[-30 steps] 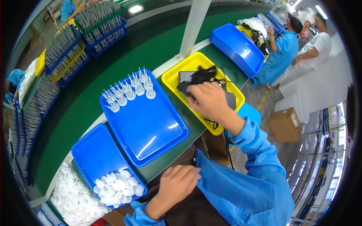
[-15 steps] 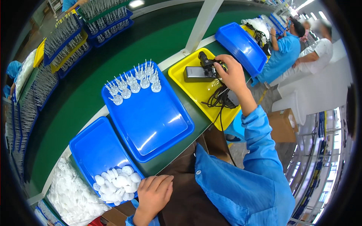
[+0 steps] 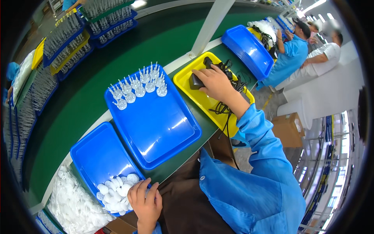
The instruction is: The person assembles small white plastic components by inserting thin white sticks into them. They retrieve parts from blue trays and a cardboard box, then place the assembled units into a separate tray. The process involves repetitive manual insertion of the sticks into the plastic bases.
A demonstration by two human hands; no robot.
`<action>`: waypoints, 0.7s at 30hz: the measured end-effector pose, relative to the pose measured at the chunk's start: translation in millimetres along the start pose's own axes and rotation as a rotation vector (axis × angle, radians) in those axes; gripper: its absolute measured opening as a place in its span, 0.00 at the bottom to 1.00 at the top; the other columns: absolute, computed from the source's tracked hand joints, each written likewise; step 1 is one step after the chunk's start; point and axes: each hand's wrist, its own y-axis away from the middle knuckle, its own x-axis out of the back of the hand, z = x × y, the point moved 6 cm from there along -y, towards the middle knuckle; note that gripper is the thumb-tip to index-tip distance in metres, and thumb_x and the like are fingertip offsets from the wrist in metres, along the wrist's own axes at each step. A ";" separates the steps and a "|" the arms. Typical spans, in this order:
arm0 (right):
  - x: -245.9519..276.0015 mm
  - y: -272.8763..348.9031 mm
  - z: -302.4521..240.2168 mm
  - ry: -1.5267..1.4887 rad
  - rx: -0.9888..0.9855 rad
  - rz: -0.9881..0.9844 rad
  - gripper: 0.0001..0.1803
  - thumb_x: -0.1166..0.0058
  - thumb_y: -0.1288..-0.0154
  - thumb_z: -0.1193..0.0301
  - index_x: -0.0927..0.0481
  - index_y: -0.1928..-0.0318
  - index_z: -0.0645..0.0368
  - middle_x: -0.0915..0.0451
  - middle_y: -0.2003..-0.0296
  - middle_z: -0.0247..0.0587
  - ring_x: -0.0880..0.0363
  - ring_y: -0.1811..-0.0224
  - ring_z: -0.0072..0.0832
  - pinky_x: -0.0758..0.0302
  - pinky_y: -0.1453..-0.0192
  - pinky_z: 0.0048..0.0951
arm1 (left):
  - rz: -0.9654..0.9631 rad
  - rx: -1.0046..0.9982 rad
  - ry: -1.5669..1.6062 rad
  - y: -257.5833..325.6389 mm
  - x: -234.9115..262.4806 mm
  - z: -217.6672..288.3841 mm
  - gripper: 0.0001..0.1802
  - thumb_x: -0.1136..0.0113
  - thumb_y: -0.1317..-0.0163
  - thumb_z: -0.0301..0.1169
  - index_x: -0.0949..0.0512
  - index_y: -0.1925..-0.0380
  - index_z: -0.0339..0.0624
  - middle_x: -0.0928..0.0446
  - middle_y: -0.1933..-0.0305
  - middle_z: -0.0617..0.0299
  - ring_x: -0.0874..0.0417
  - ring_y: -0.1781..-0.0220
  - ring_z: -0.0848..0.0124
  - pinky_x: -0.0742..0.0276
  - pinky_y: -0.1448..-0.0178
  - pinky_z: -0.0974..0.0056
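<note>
My right hand (image 3: 217, 84) reaches into a yellow tray (image 3: 183, 84), its fingers and thumb around a dark rectangular box (image 3: 195, 82), most of which the hand hides. Black cables (image 3: 222, 109) lie coiled in that tray, some passing over its rim. My left hand (image 3: 145, 202) is open, fingers apart, at the near right corner of a smaller blue tray (image 3: 99, 150). White rounded pieces (image 3: 115, 193) are heaped beside its fingertips. Between the two hands lies a larger blue tray (image 3: 159, 124), with several clear, pronged plastic pieces (image 3: 139, 87) standing at its far end.
A clear bag of white pieces (image 3: 76, 201) lies left of the smaller tray. Stacked blue trays (image 3: 249, 50) stand beyond the yellow one. A pale post (image 3: 210, 27) rises from the green table. Racks of clear parts (image 3: 66, 43) stand far left; other people (image 3: 294, 50) are at the upper right.
My right hand has moved left and down from the cables onto the dark box. My left hand has shifted slightly left, its fingers spreading beside the white pieces.
</note>
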 end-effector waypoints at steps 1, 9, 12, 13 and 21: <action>-1.6 1.5 0.0 -0.042 -0.009 0.034 0.40 0.25 0.36 0.62 0.25 0.24 0.50 0.17 0.32 0.44 0.20 0.27 0.42 0.36 0.13 0.54 | -0.017 0.013 0.013 2.1 -4.9 -1.2 0.19 0.29 0.45 0.23 0.10 0.51 0.45 0.17 0.36 0.54 0.19 0.34 0.48 0.27 0.32 0.44; 77.5 25.6 -56.0 -0.366 0.055 0.158 0.22 0.27 0.34 0.66 0.13 0.40 0.50 0.13 0.40 0.40 0.18 0.33 0.46 0.29 0.21 0.55 | 0.041 0.019 -0.112 32.0 4.6 -26.3 0.25 0.27 0.42 0.32 0.13 0.41 0.48 0.21 0.28 0.47 0.23 0.28 0.43 0.30 0.26 0.37; 103.9 17.8 -144.4 -0.657 0.475 -0.109 0.19 0.28 0.34 0.64 0.11 0.43 0.52 0.10 0.49 0.38 0.13 0.43 0.43 0.21 0.32 0.48 | -0.004 0.044 -0.186 44.1 -6.1 -44.5 0.26 0.28 0.37 0.40 0.14 0.37 0.55 0.22 0.26 0.52 0.24 0.23 0.47 0.38 0.19 0.33; 105.3 19.4 -178.8 -0.730 0.612 -0.100 0.19 0.29 0.34 0.63 0.11 0.44 0.52 0.10 0.49 0.38 0.13 0.45 0.42 0.21 0.35 0.48 | -0.025 0.036 -0.239 40.4 -10.4 -43.8 0.26 0.30 0.35 0.42 0.14 0.37 0.57 0.21 0.27 0.54 0.24 0.23 0.49 0.40 0.18 0.33; 147.3 82.5 -438.6 -1.111 1.426 -0.067 0.15 0.39 0.30 0.65 0.09 0.49 0.57 0.09 0.54 0.46 0.12 0.48 0.43 0.21 0.35 0.48 | -0.039 0.103 -0.298 20.8 -10.5 -39.7 0.25 0.34 0.33 0.45 0.14 0.35 0.64 0.21 0.25 0.63 0.27 0.18 0.51 0.53 0.12 0.26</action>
